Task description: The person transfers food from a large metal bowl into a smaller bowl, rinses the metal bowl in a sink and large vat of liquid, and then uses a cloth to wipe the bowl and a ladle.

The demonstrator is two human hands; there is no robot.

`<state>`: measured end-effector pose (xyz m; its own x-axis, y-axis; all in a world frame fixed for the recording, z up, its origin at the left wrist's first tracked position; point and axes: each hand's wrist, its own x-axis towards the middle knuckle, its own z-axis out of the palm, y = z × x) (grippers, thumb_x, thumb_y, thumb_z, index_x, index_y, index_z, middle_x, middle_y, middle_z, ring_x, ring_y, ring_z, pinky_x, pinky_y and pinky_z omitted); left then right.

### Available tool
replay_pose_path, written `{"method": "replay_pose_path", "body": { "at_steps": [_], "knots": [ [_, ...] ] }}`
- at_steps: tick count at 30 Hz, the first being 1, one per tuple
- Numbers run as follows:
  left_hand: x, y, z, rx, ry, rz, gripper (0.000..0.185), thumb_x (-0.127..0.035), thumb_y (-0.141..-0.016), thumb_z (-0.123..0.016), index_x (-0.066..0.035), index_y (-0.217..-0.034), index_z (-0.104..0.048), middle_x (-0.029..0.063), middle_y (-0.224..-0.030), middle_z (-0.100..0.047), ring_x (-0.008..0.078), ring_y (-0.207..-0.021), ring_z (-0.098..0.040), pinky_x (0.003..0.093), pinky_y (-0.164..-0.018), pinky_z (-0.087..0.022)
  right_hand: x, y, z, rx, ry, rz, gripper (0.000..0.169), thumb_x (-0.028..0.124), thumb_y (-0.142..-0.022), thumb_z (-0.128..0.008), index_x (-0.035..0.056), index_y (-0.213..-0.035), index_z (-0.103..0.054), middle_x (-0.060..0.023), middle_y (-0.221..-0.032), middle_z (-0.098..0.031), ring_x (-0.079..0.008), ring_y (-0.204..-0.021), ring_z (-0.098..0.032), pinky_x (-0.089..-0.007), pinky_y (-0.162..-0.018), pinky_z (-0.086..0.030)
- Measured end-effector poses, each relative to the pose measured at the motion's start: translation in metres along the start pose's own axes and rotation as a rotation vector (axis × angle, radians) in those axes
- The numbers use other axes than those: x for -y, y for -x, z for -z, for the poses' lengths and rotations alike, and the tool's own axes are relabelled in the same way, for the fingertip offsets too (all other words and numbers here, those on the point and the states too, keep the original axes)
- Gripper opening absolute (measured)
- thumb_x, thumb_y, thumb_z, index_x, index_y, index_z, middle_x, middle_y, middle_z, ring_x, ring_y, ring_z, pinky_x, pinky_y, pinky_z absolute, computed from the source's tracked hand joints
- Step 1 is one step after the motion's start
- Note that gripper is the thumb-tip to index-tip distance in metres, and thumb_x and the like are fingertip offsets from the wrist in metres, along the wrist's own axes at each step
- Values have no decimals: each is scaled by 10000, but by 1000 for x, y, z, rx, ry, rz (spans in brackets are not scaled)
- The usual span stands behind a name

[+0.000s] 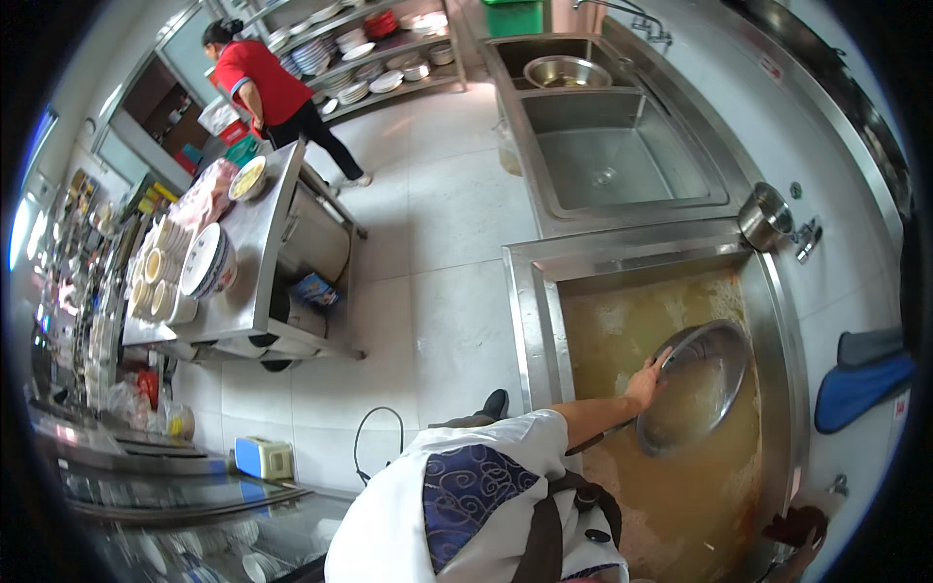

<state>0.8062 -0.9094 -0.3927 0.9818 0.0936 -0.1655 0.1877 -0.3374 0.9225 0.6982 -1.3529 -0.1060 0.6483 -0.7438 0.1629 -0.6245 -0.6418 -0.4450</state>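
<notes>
My left hand (646, 384) grips the rim of a large round stainless steel basin (700, 386). The basin is tilted, and its lower side meets murky, yellowish-brown water (619, 488). Under it lies a wide steel sink (521, 306) holding that water. At the lower right edge, part of a hand (807, 555) shows beside a dark red object (794, 526). That hand seems to be my right one, but it is cut off and blurred, so its grip is unclear.
Beyond stands a double steel sink (605, 167), with a metal bowl (567, 73) in its far compartment. A steel pot (765, 216) sits near a wall tap (807, 239). At left is a table (248, 291) with stacked cups (157, 266). A person in red (266, 76) is near dish shelves (364, 58).
</notes>
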Motion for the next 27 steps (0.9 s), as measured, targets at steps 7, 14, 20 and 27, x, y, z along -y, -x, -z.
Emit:
{"method": "replay_pose_path", "body": {
  "at_steps": [7, 14, 20, 27],
  "knots": [
    [15, 10, -26, 45, 94, 16, 798, -126, -736, -600, -157, -1341, -81, 226, -988, -499, 385, -869, -491, 429, -785, -382, 54, 35, 25, 11, -100, 61, 432, 316, -726, -581, 17, -1016, -468, -173, -904, -552, -274, -728, -530, -360, -592, -453],
    [54, 7, -43, 139, 74, 115, 784, -163, -736, -623, -92, -1322, -107, 214, -911, -541, 307, -647, -563, 370, -604, -465, 72, 63, -7, 14, -429, 109, 338, 220, -747, -570, 30, -1011, -480, -142, -911, -555, -257, -744, -544, -359, -620, -472],
    [7, 25, -12, 332, 174, 294, 670, -149, -742, -597, -26, -1261, -191, 203, -853, -550, 244, -430, -537, 348, -413, -468, 66, 111, -49, 142, -942, 18, 270, 138, -764, -560, 42, -1007, -489, -117, -918, -557, -243, -758, -555, -358, -643, -487],
    [41, 17, -29, 329, 112, 235, 163, -115, -716, -527, 37, -771, -547, 167, -598, -560, 238, -423, -559, 354, -399, -486, 50, 189, -246, 204, -620, 510, 336, 9, -698, -621, 45, -1022, -538, -82, -969, -545, -200, -848, -503, -301, -764, -413]
  ]
}}
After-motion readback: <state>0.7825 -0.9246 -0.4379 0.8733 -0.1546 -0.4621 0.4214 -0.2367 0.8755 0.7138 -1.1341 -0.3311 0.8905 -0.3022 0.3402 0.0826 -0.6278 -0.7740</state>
